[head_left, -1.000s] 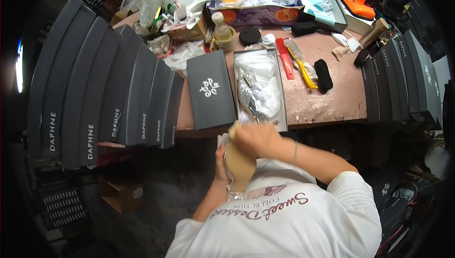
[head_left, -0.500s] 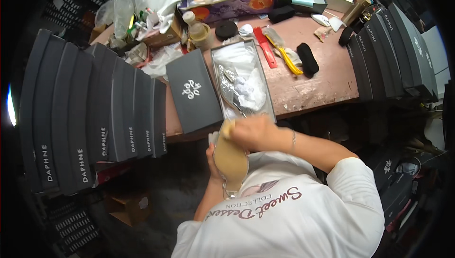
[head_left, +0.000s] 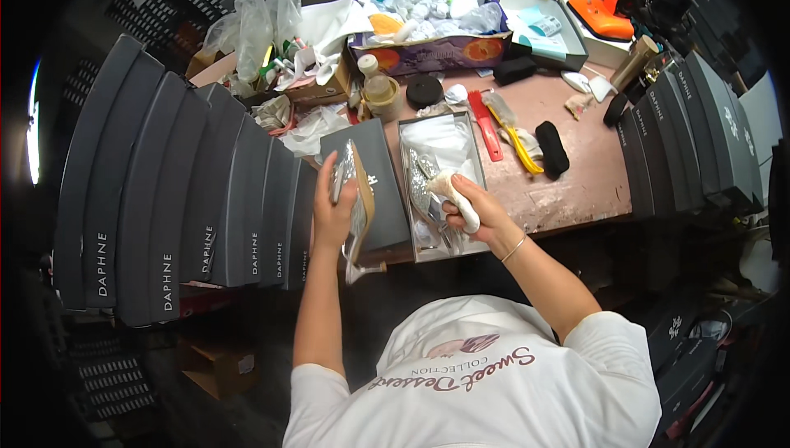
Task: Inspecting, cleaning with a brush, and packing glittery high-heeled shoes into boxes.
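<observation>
My left hand (head_left: 332, 211) grips a silver high-heeled shoe (head_left: 358, 193) above the dark grey box lid (head_left: 378, 148). The shoe is turned on its side, with its tan sole facing right and its thin heel pointing down toward me. My right hand (head_left: 480, 211) is closed around a cream-white cloth (head_left: 454, 199), over the open shoe box (head_left: 480, 156). Inside the box, another silver shoe (head_left: 421, 189) lies beside white tissue paper (head_left: 440, 137). My right hand and the cloth partly cover that shoe.
Stacked grey shoe boxes (head_left: 164, 201) stand on the left, more (head_left: 679, 135) on the right. Beyond the open box are a red brush (head_left: 485, 125), a yellow-handled brush (head_left: 517, 139), a black pad (head_left: 552, 150), a bottle (head_left: 374, 82) and a purple carton (head_left: 436, 55) of crumpled paper.
My hands have moved apart and forward from near my chest to over the table. The shoe has turned from sole-up onto its side. The cloth has left the sole.
</observation>
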The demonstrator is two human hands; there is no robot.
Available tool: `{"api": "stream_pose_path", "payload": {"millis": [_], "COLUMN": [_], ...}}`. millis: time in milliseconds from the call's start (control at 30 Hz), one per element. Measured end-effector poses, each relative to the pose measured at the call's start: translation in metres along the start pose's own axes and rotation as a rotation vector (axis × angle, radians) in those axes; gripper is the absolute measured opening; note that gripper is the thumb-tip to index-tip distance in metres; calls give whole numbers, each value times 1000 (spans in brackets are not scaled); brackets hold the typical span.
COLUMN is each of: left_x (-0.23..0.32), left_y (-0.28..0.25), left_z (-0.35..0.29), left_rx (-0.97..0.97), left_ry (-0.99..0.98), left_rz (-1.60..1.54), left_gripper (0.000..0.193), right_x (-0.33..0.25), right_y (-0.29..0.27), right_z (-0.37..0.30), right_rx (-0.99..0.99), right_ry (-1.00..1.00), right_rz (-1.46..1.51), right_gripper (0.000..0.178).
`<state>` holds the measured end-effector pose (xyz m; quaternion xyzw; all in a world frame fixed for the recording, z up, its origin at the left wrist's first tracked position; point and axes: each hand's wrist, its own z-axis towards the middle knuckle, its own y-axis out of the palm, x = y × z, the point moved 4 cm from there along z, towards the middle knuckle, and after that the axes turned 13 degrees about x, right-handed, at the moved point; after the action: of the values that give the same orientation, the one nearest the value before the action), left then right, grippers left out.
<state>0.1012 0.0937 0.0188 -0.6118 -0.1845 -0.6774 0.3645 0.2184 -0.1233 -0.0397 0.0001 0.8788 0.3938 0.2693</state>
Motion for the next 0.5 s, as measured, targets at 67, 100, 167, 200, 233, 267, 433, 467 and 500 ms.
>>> {"api": "stream_pose_path", "payload": {"millis": [67, 100, 167, 200, 233, 267, 433, 467, 500], "left_x": [-5, -18, -41, -43, -42, -42, -13, -2, -4], "left_y": [-1, 1, 11, 13, 17, 21, 12, 19, 21], "left_z": [23, 29, 41, 35, 29, 22, -20, -28, -33], "left_rx": [-14, 13, 71, 38, 59, 76, 153, 147, 104], "left_ry": [6, 90, 251, 288, 336, 381, 345, 336, 331], "left_rz": [252, 399, 685, 757, 781, 813, 523, 474, 460], "left_gripper": [71, 72, 74, 75, 76, 76, 58, 48, 47], "right_x": [5, 7, 8, 8, 16, 9, -11, -6, -1], "right_y": [2, -1, -8, -1, -7, 3, 23, 10, 2], "right_z": [4, 7, 14, 10, 22, 21, 26, 32, 33], "right_rx": [-19, 16, 94, 121, 88, 92, 164, 104, 50], "right_ry": [-13, -34, -81, -88, -108, -323, -306, -279, -246], "right_rz": [1, -122, -372, -443, -515, -847, -1244, -1269, -1299], "right_gripper": [22, 21, 21, 21, 23, 23, 28, 29, 29]}}
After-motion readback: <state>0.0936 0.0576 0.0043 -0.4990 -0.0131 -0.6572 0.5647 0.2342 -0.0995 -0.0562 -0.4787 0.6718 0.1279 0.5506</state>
